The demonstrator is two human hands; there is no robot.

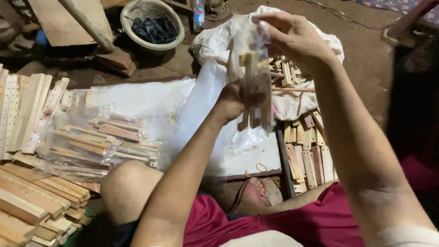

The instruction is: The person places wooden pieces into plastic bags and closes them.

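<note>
Centrally, a white plastic sheet (137,98) covers the board across the middle of the frame. At lower left, stacked wooden slats (32,196) lie beside bagged slat bundles (105,137). At upper right, a white sack (219,41) holds loose wooden pieces. At top centre stands a round basin (153,23). Your left hand (233,103) is closed around a bundle of small wooden pieces (256,87), held upright at frame centre. Your right hand (292,36) pinches the top of the clear plastic bag (249,41) that sleeves the bundle.
</note>
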